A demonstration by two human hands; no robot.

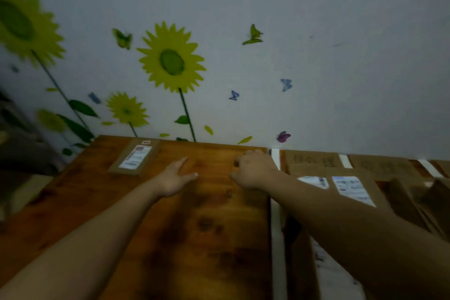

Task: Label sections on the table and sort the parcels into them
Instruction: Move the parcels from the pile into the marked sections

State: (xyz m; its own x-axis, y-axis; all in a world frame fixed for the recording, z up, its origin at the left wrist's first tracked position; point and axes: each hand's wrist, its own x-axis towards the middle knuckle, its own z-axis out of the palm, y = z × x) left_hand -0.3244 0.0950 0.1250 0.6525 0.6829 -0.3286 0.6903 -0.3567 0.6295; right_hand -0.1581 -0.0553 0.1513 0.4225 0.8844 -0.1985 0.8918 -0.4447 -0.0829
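Wood all over this one: an orange-brown table pushed up against a pale wall covered in sunflower stickers and little butterfly stickers. Pretty dim and blurry, so take the fine detail with a grain of salt.

The person's left hand is spread out with straight fingers, low over the bare wood and holding nothing. The right hand is up near the table's far edge, fingers curled in, just beside a white tape strip that runs across the table and splits it into sections. Can't tell if that hand is actually pinching anything or just bunched up.

On the left section, one flat cardboard parcel with a white shipping slip lies near the far edge, well apart from both hands. Right of the tape, two cardboard section labels with dark handwriting sit along the back, unreadable. Just in front of them is a bunch of brown parcels with printed slips, partly hidden behind the right forearm.
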